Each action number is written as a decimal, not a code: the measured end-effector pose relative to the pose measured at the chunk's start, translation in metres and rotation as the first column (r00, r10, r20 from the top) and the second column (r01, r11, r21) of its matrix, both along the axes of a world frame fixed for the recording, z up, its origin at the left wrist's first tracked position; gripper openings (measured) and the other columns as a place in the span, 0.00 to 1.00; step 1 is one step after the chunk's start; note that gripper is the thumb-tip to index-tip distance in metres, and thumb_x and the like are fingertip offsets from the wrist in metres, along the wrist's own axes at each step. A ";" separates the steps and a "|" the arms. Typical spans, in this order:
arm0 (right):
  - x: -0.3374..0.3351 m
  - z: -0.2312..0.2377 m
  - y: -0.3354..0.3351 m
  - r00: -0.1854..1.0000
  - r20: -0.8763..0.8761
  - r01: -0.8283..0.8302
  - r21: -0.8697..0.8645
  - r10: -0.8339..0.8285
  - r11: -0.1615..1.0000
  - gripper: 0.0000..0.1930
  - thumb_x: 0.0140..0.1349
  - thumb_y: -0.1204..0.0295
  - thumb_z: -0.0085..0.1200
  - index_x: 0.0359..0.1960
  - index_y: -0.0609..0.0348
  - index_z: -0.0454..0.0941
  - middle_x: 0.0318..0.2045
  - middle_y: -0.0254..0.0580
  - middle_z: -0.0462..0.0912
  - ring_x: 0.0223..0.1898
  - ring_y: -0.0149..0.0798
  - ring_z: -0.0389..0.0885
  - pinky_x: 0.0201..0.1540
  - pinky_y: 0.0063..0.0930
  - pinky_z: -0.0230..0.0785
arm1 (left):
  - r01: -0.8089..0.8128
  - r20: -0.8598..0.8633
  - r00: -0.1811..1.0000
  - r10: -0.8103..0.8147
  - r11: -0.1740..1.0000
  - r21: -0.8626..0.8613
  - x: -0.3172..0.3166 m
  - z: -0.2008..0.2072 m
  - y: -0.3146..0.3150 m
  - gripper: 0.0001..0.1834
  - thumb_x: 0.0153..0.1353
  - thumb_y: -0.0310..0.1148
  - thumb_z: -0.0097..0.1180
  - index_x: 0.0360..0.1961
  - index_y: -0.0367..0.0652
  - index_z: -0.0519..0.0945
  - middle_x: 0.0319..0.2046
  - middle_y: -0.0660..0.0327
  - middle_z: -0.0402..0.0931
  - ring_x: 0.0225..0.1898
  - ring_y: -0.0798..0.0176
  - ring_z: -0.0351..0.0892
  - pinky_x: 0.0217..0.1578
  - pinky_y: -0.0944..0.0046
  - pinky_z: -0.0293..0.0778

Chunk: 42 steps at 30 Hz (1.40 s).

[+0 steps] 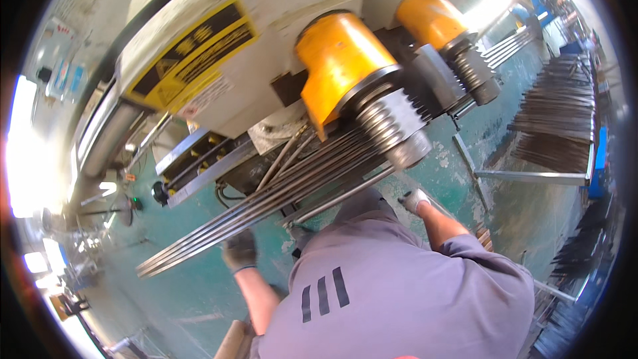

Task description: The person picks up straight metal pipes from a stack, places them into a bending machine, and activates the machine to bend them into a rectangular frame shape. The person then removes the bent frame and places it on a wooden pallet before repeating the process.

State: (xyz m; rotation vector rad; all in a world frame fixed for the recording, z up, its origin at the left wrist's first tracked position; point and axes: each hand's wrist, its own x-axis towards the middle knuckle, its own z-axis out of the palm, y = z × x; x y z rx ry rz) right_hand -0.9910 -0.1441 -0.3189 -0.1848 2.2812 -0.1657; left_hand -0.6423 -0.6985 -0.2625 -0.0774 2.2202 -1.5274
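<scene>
A bundle of several long, thin metal bars [219, 232] slants from the lower left up into the machine. My left hand [240, 251], in a dark grey glove, is right beside the bars near their free end. Blur and shadow hide its fingers, so a grip on the bars cannot be made out. On the right, my right hand [415, 200] wears a light glove with dark fingertips. It hangs below the tip of a thick threaded spindle [393, 126], apart from the bars. How its fingers are set is too small and blurred to tell.
Two orange housings [347, 60] with spindles jut from the pale machine body [279, 20], which bears a yellow-black warning label [193, 53]. A stack of dark metal strips [557, 110] lies on a metal rack [531, 176] at right. Green floor [173, 299] spreads below.
</scene>
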 end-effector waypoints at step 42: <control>-0.012 0.094 0.116 0.777 0.062 0.590 -0.422 -0.627 0.689 0.20 0.64 0.54 0.61 0.49 0.54 0.89 0.48 0.54 0.89 0.51 0.56 0.87 0.55 0.44 0.78 | 0.360 -0.222 0.372 0.901 0.080 0.930 -0.172 0.129 0.091 0.17 0.66 0.33 0.54 0.49 0.31 0.82 0.47 0.48 0.85 0.48 0.48 0.87 0.51 0.50 0.83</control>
